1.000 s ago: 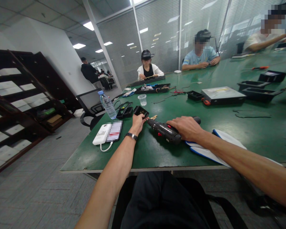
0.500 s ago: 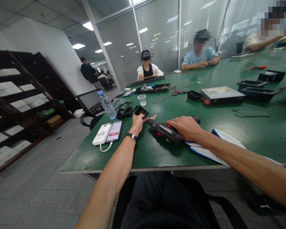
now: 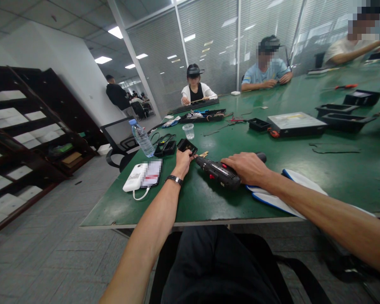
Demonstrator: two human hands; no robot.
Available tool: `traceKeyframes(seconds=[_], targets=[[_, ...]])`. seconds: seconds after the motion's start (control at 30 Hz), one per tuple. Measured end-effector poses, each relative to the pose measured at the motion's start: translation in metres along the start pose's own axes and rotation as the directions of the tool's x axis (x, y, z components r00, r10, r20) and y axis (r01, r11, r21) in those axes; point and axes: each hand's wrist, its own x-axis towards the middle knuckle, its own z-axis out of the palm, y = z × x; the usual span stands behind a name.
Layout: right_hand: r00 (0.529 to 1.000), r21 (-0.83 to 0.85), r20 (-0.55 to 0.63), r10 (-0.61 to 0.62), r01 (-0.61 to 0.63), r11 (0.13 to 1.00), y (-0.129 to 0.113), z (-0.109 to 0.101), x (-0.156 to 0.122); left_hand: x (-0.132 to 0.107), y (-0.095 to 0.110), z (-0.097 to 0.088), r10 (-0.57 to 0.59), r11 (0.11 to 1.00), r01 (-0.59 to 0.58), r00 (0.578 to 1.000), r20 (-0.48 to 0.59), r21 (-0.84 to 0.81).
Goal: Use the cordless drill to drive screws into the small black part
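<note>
My right hand [image 3: 247,169] is wrapped round the handle of a black cordless drill [image 3: 220,172] with red buttons, which lies on its side low over the table. Its chuck points left toward my left hand [image 3: 183,161], whose fingers are closed on a small black plastic box [image 3: 187,146]. The drill's tip reaches the near side of that box; whether it touches a screw is too small to see. Just beyond the chuck are small brass-coloured pieces [image 3: 204,154]. Under my right forearm lie white gloves with blue edging [image 3: 274,202].
On the green table [image 3: 114,211] are a water bottle [image 3: 142,137], a plastic cup [image 3: 188,131], a black part with cables [image 3: 165,147], and a phone [image 3: 151,173] beside a white power bank [image 3: 134,178]. Farther right sits a silver-topped drive [image 3: 297,123] near black trays [image 3: 346,122]. Several people sit across the table.
My hands, the drill and the black box stay nearly where they were. The whole view has shifted very slightly.
</note>
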Motion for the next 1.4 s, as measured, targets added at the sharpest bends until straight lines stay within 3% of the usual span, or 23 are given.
traceKeyframes(seconds=[1.4], targets=[[1.000, 0.003, 0.008, 0.007, -0.007, 1.000, -0.0011, -0.0013, 0.0001, 0.0010, -0.0012, 0.0000, 0.005, 1.000, -0.005, 1.000, -0.010, -0.012]])
